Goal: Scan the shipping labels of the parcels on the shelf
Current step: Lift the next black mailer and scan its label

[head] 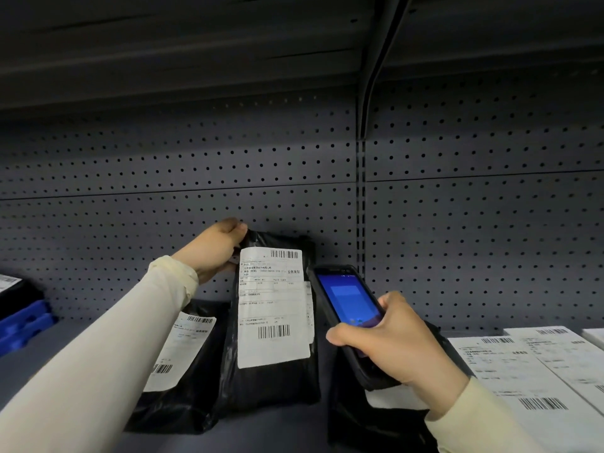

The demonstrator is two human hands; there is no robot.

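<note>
Head view: at the centre of the frame the left hand [217, 245] pinches the top left corner of a black parcel [271, 380], holding it upright on the shelf [62, 351] against the pegboard back [457, 223]. Its white shipping label [273, 308] faces the camera, one barcode at the top right of the label and another low down. At lower right, the right hand [389, 344] has its fingers curled round a handheld scanner [348, 305], blue screen lit, the scanner's head just beside the label's right edge. A second black parcel [183, 364] leans at lower left, partly behind the sleeve; flat white-labelled parcels [536, 371] lie at the right edge, and a blue tray [26, 322] sits at the far left.

Risks, as judged: the corner pinch is slight, so the soft bag may sag or slip and tilt the label out of the beam. The scanner stands so close and so oblique that it may miss the barcode, or catch the neighbouring label instead. Wrinkled film at the label's right edge may also spoil a reading.
</note>
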